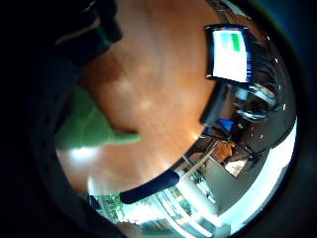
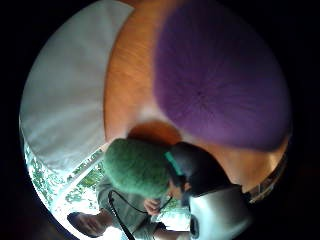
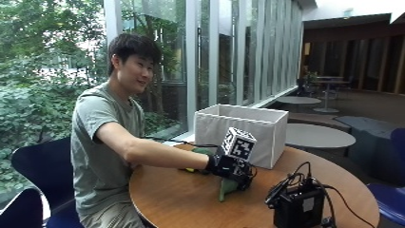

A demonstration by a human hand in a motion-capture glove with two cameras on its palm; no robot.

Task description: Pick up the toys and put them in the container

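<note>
From outside, your right hand [image 3: 229,169] gripped a green toy [image 3: 226,187] just above the tabletop [image 3: 183,202], near the white container [image 3: 240,133]. The thumb-side view showed a purple plush [image 2: 220,80] close by. Both probably soft and light; grab mid-body.

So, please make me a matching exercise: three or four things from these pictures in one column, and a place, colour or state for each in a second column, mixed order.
Things:
1. green toy
2. purple toy
3. container
4. right hand

Descriptions:
a. white, stands open-topped on the table near the window
b. wears a black glove
c. fuzzy, lies on the wood, fills much of the thumb side palm view
d. held by the gloved hand, just above the table

Pairs: 1-d, 2-c, 3-a, 4-b
</note>
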